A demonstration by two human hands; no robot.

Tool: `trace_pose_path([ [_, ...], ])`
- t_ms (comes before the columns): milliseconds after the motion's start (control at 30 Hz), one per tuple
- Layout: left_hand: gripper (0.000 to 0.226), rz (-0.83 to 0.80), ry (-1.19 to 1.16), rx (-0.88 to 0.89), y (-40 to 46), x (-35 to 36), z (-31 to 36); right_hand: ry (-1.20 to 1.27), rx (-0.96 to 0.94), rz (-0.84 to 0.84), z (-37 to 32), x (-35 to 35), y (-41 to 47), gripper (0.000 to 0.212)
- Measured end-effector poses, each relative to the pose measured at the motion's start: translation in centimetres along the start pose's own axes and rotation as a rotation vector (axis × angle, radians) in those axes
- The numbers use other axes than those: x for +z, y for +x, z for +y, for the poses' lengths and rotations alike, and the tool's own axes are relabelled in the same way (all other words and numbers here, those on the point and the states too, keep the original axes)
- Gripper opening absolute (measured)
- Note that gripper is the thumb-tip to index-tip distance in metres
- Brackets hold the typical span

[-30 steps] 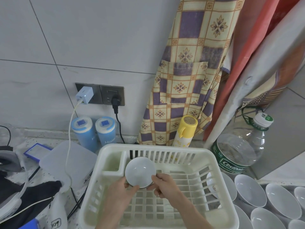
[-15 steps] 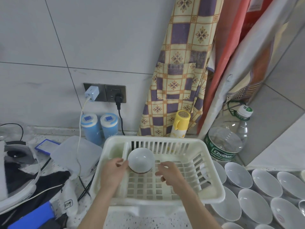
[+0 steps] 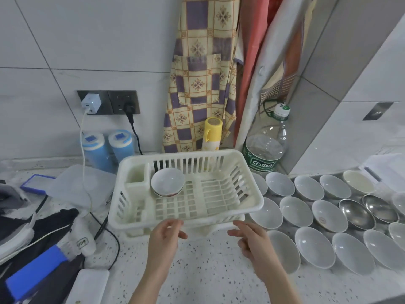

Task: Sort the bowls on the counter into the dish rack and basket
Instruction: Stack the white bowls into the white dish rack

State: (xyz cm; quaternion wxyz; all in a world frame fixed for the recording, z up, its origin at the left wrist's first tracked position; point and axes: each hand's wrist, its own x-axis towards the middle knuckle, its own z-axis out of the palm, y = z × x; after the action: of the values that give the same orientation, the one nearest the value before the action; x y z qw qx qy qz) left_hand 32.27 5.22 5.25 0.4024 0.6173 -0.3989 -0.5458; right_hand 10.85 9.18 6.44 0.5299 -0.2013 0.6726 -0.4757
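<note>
One small white bowl (image 3: 167, 182) now sits alone in the white dish rack (image 3: 186, 218), at its back left, just beside the cutlery compartment, leaning slightly so a reddish rim pattern shows underneath. A second ago both hands cupped that bowl inside the rack; now they have let go and drawn back to the rack's near rim. The left hand (image 3: 164, 234) hovers in front of the near rim, its grip loose, fingers gently curled, holding nothing. The right hand (image 3: 252, 238), also in front of the rim and further right, is likewise slack and empty, fingers pointing toward the rack. To the right of the rack, the remaining bowls crowd the counter (image 3: 208, 270) in rows: many white bowls (image 3: 295, 210), and two steel bowls (image 3: 368, 210) further right. I judge the first placement done and the sorting barely begun; the next reach probably goes right, to the bowls nearest the rack. No separate basket can be picked out.
</note>
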Motion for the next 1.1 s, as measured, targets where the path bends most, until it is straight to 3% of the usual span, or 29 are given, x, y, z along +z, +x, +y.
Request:
trace_pose_path([
  [167, 0.016, -0.234, 0.136, -0.108, -3.9, 4.6, -3.2, 0.097, 0.069, 0.075, 2.7, -4.5, -0.8, 0.015],
  [300, 0.017, -0.311, 0.269, -0.204, -5.7, 9.1, -5.8, 0.174, 0.122, 0.059, 3.9, -8.0, -0.2, 0.016],
  [400, 0.022, -0.302, 0.298, -0.290, -6.7, 13.0, -7.4, 0.203, 0.135, 0.047, 3.8, -11.4, 0.5, 0.016],
  [567, 0.042, -0.277, 0.182, -0.366, -8.0, 19.5, -9.2, 0.002, 0.071, 0.119, 3.0, -20.2, 2.0, 0.013],
  [767, 0.038, -0.186, -0.039, -0.400, -8.5, 24.5, -10.9, -0.277, 0.327, 0.020, 4.9, -27.5, 3.9, 0.029],
  [900, 0.033, -0.100, -0.059, -0.401, -8.8, 25.6, -11.5, -0.113, 0.417, -0.006, 6.7, -28.3, 4.8, 0.033],
  [1100, 0.033, -0.113, -0.108, -0.430, -8.4, 26.1, -10.9, 0.039, 0.425, 0.004, 6.7, -28.1, 6.0, 0.026],
])
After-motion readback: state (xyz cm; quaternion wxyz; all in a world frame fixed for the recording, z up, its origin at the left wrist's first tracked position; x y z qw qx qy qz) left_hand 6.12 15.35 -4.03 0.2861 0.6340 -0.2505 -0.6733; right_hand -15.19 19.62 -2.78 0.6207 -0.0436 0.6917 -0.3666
